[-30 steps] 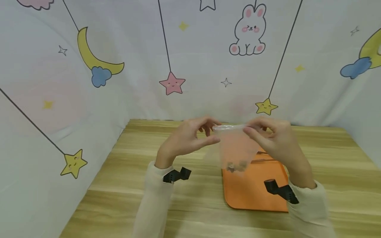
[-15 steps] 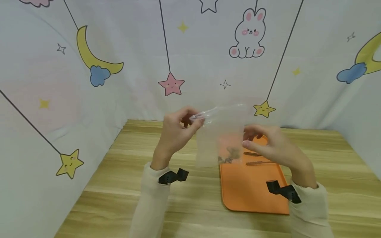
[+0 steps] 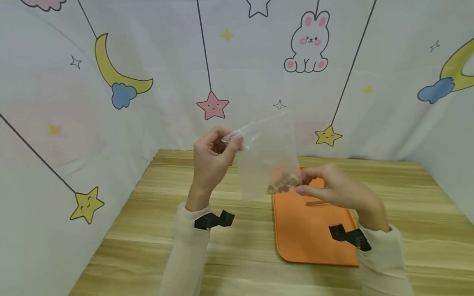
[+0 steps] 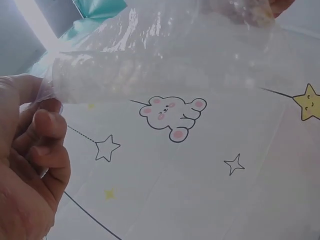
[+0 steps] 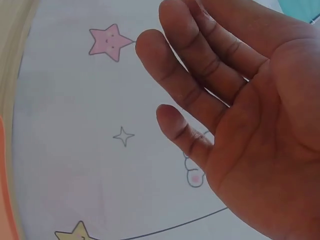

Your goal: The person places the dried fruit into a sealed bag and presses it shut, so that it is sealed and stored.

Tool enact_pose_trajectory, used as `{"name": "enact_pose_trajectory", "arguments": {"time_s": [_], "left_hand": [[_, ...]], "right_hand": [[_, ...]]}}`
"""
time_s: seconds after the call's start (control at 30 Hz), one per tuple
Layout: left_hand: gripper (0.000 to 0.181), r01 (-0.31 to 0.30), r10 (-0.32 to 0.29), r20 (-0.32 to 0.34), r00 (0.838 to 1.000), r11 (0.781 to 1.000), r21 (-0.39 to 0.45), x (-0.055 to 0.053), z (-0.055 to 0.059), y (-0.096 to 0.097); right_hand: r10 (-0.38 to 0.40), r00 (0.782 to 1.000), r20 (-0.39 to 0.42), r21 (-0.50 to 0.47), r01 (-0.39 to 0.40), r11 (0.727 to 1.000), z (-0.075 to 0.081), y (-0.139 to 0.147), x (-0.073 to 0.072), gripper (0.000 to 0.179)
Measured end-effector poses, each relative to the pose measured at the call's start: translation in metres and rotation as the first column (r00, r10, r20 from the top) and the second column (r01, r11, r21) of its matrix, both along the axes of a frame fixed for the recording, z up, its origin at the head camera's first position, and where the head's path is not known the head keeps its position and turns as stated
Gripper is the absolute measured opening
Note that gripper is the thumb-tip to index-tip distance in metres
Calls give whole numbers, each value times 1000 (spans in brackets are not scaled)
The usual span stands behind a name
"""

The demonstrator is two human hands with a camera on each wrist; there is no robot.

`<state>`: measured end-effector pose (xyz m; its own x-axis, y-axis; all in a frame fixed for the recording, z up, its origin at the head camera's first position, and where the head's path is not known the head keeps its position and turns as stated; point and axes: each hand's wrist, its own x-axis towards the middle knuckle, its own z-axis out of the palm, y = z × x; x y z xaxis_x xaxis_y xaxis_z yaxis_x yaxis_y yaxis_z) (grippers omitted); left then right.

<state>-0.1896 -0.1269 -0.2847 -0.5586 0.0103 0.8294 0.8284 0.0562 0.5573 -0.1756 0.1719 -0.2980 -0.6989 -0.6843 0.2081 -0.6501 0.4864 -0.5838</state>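
A clear zip bag hangs upright between both hands in the head view. Small brown and dark pieces are gathered in its lower right corner; their kind is unclear. My left hand pinches the bag's upper left corner between thumb and fingers. In the left wrist view the left hand holds the crinkled edge of the bag. At the lower right corner, my right hand pinches the bag with thumb and forefinger. The right wrist view shows the right hand with its other fingers loosely extended; the bag is hidden there.
An orange tray lies on the wooden table, below and right of the bag. A thin brown stick-like item is on the tray, partly behind the right hand. A printed cloth hangs behind the table.
The bag has risen and moved left, its top edge now tilted up to the right. The right hand has gone from the top edge down to the lower right corner.
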Motion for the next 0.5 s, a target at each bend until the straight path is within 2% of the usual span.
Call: {"name": "enact_pose_trajectory", "arguments": {"time_s": [0.1,0.27,0.5], "left_hand": [[12,28,-28,3,1000,999,21,-2,0,-1],[12,95,-95,23,995,995,-8,-2,-1,-6],[12,111,-104,88,991,990,-85,0,-2,-11]], "right_hand": [[29,999,12,-17,-29,999,3,6,0,9],[25,1000,18,3,-25,1000,5,17,0,12],[34,996,79,89,-41,995,2,28,-3,11]]}}
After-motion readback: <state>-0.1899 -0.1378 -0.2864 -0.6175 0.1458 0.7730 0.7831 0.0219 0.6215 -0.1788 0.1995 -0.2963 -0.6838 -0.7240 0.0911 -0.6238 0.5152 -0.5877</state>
